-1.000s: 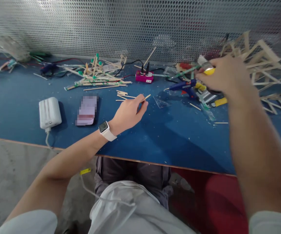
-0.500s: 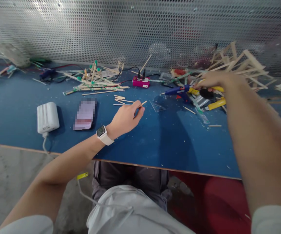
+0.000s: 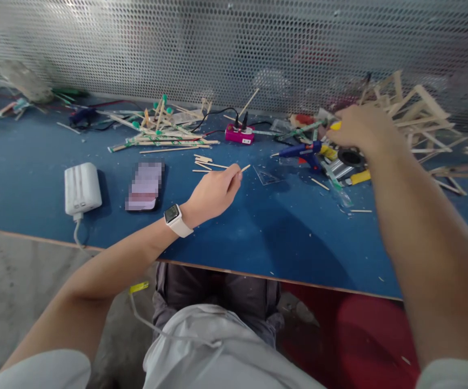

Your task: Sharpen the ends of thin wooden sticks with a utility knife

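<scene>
My left hand (image 3: pixel 213 193), a white watch on its wrist, rests on the blue table (image 3: pixel 258 232) and pinches a short wooden stick (image 3: pixel 243 168) that points up and right. My right hand (image 3: pixel 361 131) is stretched to the far right over a heap of tools, its fingers closed round a yellow-handled tool (image 3: pixel 335 125) whose shape I cannot make out. Just below that hand lie a blue glue gun (image 3: pixel 301 151), a black tape roll (image 3: pixel 351 157) and another yellow-handled tool (image 3: pixel 359 176).
A white power bank (image 3: pixel 80 187) and a phone (image 3: pixel 145 185) lie at the left. Loose sticks (image 3: pixel 204 161), a bundle of sticks with green tips (image 3: pixel 159 127), a pink socket block (image 3: pixel 239 134) and a wooden stick frame (image 3: pixel 414 116) line the back, under a perforated metal wall.
My right hand dipped down to the tool heap, then rose slightly again with the yellow-handled tool. The left hand has stayed in place with its stick.
</scene>
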The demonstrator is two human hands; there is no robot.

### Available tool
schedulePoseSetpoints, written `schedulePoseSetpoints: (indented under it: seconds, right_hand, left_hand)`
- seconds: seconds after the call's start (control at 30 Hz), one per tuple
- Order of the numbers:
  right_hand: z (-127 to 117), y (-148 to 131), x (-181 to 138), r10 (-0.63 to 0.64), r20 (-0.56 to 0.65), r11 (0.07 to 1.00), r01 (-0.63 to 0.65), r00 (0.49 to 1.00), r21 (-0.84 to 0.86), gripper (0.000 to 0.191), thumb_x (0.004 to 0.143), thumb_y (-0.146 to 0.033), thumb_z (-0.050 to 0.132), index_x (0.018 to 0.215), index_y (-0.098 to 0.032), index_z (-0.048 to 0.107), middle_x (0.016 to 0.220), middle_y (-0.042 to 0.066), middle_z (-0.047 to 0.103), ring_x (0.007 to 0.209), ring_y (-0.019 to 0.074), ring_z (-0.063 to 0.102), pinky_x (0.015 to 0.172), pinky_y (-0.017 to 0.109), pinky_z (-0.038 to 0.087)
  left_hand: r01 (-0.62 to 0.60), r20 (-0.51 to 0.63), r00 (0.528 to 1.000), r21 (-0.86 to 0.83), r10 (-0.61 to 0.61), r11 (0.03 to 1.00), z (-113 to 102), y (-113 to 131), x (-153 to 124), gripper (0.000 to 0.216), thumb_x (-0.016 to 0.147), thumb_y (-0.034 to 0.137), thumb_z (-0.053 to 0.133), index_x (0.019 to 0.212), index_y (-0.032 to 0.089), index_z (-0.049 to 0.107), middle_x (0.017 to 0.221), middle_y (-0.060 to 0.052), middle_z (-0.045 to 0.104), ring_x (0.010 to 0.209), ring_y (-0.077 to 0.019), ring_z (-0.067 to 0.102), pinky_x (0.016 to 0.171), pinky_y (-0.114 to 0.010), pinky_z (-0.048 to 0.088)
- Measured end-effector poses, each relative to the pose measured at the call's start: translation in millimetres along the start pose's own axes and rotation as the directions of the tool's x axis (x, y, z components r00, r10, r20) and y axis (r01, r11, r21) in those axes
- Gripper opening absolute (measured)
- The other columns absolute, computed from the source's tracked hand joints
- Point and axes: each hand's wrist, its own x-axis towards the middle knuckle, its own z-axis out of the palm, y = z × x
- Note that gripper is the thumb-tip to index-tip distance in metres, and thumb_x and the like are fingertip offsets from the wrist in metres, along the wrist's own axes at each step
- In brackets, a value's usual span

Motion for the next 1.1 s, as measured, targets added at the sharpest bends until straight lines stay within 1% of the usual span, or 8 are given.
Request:
schedulePoseSetpoints:
  seconds: [0.07, 0.17, 0.3, 0.47, 0.7, 0.87, 0.97, 1.1]
  right_hand:
    - [-14, -30, -23, -0.087, -0.045, 0.994, 0.084, 0.995, -0.074, 0.056, 0.1, -0.056, 0.07, 0.103, -0.001, 0.076, 0.11, 0.035, 0.077, 0.112, 0.033, 0.075, 0.077, 0.046, 0.039]
    - [-19, -82, -74, -0.231, -0.169, 0.96, 0.253, 0.958, 0.12, 0.036, 0.108, -0.048, 0.063, 0.107, -0.012, 0.07, 0.094, 0.02, 0.077, 0.091, 0.028, 0.075, 0.077, 0.042, 0.044]
    - [4, -131, -142, -0.401, -0.22, 0.679, 0.45, 0.889, 0.581, 0.014, 0.097, -0.035, 0.068, 0.1, -0.026, 0.057, 0.07, 0.001, 0.062, 0.061, 0.0205, 0.057, 0.064, 0.037, 0.041]
    - [33, -141, -171, -0.387, -0.222, 0.493, 0.405, 0.895, 0.77, 0.022, 0.1, -0.042, 0.068, 0.1, -0.027, 0.052, 0.074, -0.003, 0.058, 0.058, 0.0168, 0.052, 0.062, 0.034, 0.04]
    - [34, -136, -172, -0.501, -0.206, 0.468, 0.464, 0.841, 0.752, 0.032, 0.11, -0.056, 0.052, 0.097, -0.026, 0.053, 0.068, -0.003, 0.057, 0.056, 0.0165, 0.051, 0.06, 0.033, 0.036]
    - [26, -138, -178, -0.46, -0.172, 0.421, 0.385, 0.871, 0.822, 0.039, 0.112, -0.058, 0.053, 0.09, -0.026, 0.052, 0.062, -0.004, 0.052, 0.052, 0.0152, 0.049, 0.058, 0.034, 0.035]
    - [23, -137, -176, -0.439, -0.026, 0.261, 0.155, 0.898, 0.953, 0.04, 0.109, -0.061, 0.059, 0.09, -0.026, 0.055, 0.061, -0.005, 0.056, 0.048, 0.0142, 0.054, 0.053, 0.032, 0.039]
    - [20, -132, -170, -0.546, 0.126, 0.092, -0.091, 0.828, 0.992, 0.046, 0.103, -0.067, 0.066, 0.085, -0.025, 0.055, 0.057, -0.006, 0.055, 0.04, 0.0116, 0.05, 0.042, 0.029, 0.037]
  left_hand:
    - [0.004, -0.001, 1.0, -0.007, -0.004, 1.0, 0, -1, 1, 0.027, 0.114, 0.026, 0.036, 0.107, 0.018, 0.061, 0.071, 0.001, 0.062, 0.051, -0.0116, 0.045, 0.058, -0.028, 0.027]
    - [-0.006, -0.03, 1.0, -0.044, 0.005, 0.999, -1, -3, 2, 0.027, 0.114, 0.026, 0.037, 0.12, 0.017, 0.062, 0.075, 0.0, 0.067, 0.053, -0.0123, 0.049, 0.06, -0.028, 0.032]
    - [-0.004, -0.048, 0.999, -0.125, -0.002, 0.992, -5, -1, 2, 0.022, 0.11, 0.021, 0.043, 0.119, 0.02, 0.063, 0.065, 0.004, 0.063, 0.052, -0.0131, 0.053, 0.063, -0.027, 0.038]
    - [-0.047, -0.072, 0.997, -0.154, 0.036, 0.987, -5, 3, -1, 0.015, 0.108, 0.025, 0.047, 0.111, 0.022, 0.061, 0.066, 0.005, 0.064, 0.052, -0.0122, 0.052, 0.061, -0.027, 0.038]
    - [-0.094, -0.113, 0.991, -0.187, 0.073, 0.978, -3, 5, -2, 0.012, 0.104, 0.02, 0.047, 0.094, 0.024, 0.052, 0.067, 0.005, 0.054, 0.056, -0.0118, 0.047, 0.062, -0.028, 0.037]
    - [-0.083, -0.105, 0.993, -0.254, 0.058, 0.964, -3, 9, -2, 0.017, 0.104, 0.018, 0.046, 0.089, 0.025, 0.046, 0.068, 0.005, 0.046, 0.057, -0.0122, 0.044, 0.062, -0.029, 0.037]
    - [-0.064, -0.077, 0.996, -0.256, 0.046, 0.965, -3, 9, -3, 0.017, 0.108, 0.022, 0.046, 0.091, 0.026, 0.046, 0.068, 0.004, 0.048, 0.058, -0.0129, 0.047, 0.063, -0.03, 0.04]
    - [-0.057, -0.024, 0.998, -0.276, 0.052, 0.96, -1, 7, -3, 0.013, 0.109, 0.023, 0.045, 0.096, 0.026, 0.047, 0.07, 0.004, 0.053, 0.06, -0.0133, 0.05, 0.065, -0.03, 0.042]
